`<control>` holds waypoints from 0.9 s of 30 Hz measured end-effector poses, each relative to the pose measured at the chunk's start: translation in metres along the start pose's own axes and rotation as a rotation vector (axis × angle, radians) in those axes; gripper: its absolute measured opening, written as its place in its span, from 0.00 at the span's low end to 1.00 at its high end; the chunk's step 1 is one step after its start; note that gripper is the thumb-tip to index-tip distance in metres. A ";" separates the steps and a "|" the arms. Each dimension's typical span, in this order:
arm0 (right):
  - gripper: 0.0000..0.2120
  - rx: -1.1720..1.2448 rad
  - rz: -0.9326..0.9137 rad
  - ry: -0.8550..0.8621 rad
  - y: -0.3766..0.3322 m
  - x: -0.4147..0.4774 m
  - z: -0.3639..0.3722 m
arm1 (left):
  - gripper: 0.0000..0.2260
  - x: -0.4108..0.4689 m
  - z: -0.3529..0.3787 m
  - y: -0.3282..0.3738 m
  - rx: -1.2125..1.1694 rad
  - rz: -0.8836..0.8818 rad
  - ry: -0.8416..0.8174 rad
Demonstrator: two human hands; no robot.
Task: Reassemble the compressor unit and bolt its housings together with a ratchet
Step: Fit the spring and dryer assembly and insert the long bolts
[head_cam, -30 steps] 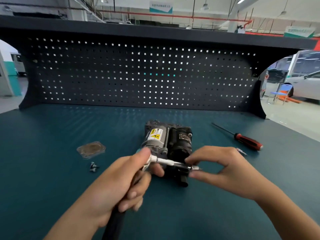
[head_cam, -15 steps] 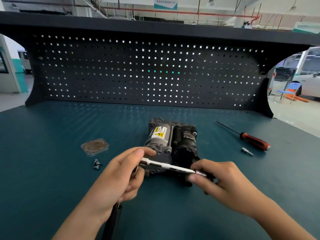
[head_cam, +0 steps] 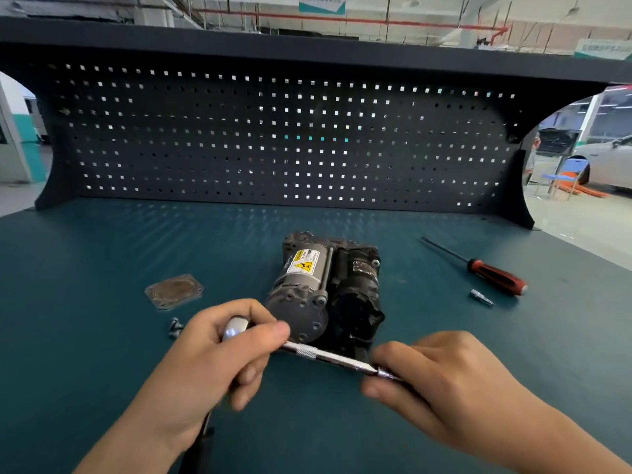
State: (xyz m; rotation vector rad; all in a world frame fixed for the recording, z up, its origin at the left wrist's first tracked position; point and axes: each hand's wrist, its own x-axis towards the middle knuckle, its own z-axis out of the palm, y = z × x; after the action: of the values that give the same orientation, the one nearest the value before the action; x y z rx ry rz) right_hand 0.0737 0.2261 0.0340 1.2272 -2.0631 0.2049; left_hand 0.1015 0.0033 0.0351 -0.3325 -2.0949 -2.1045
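The compressor unit (head_cam: 325, 285), a grey cylinder with a yellow warning label joined to a black housing, lies on the green bench mat. My left hand (head_cam: 212, 364) grips the ratchet (head_cam: 236, 328) at its head, its black handle running down under my wrist. A chrome extension bar (head_cam: 328, 358) runs right from the head, just in front of the compressor. My right hand (head_cam: 437, 381) pinches the bar's far end between thumb and fingers. What sits on that tip is hidden by my fingers.
A flat cover plate (head_cam: 174, 290) and a few loose bolts (head_cam: 175, 328) lie left of the compressor. A red-and-black screwdriver (head_cam: 489, 271) and a small bit (head_cam: 481, 297) lie to the right. A dark pegboard (head_cam: 273, 138) closes the back of the bench.
Both hands have dropped lower and nearer to me with the ratchet and extension bar. My right hand has slid to the bar's far tip. The compressor has not moved.
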 end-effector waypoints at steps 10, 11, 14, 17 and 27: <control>0.22 0.428 0.241 -0.101 0.005 0.011 -0.004 | 0.13 0.015 -0.008 0.015 0.059 0.177 0.022; 0.26 0.263 0.198 -0.043 0.005 0.016 -0.005 | 0.13 0.016 -0.009 0.016 0.059 0.204 0.042; 0.28 0.069 0.110 0.127 0.002 0.027 -0.007 | 0.14 0.015 -0.013 0.021 0.058 0.268 0.095; 0.27 0.234 0.101 0.071 -0.002 0.029 -0.016 | 0.24 0.008 -0.017 0.025 0.061 0.279 0.085; 0.19 0.371 0.198 -0.170 -0.011 0.019 -0.032 | 0.22 -0.006 -0.015 0.022 0.064 0.264 0.019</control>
State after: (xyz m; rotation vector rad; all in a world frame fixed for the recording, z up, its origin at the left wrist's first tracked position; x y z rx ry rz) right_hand 0.0928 0.2216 0.0673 1.2882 -2.3699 0.6180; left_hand 0.1120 -0.0123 0.0554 -0.5451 -1.9783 -1.8791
